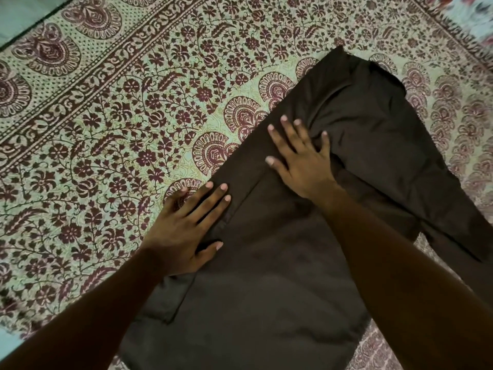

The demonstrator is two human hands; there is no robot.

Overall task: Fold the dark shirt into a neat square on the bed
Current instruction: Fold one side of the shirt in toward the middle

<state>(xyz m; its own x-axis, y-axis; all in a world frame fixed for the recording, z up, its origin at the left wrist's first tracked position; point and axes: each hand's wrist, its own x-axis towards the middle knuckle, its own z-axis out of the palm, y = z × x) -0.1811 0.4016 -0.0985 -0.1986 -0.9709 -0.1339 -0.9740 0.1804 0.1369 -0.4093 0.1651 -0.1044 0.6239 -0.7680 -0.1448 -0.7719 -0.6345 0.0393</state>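
Hands lie flat and open, neither one closed round anything. The left hand (186,231) rests with straight fingers on the left border of the dark brown cloth shirt (266,289), its outer side over on the pale green bedspread printed with maroon flowers (106,129). The right hand (304,169) is spread wide farther up, palm down on the cloth, where small creases gather beside its fingertips. Under both hands runs a long turned-in strip (240,169) along the shirt's left edge. The shirt lies slantwise on the bed, its near part broad and fairly smooth, its far part rumpled. A loose flap (453,222), probably a sleeve, trails off to the right.

The fabric looks thin, soft and light, so it should drape, keep no shape of its own and crease readily. It is best pinched at corners or along a folded edge, catching all layers together, then pressed flat with a palm. Lifting from the middle would likely undo the turned-in strip.
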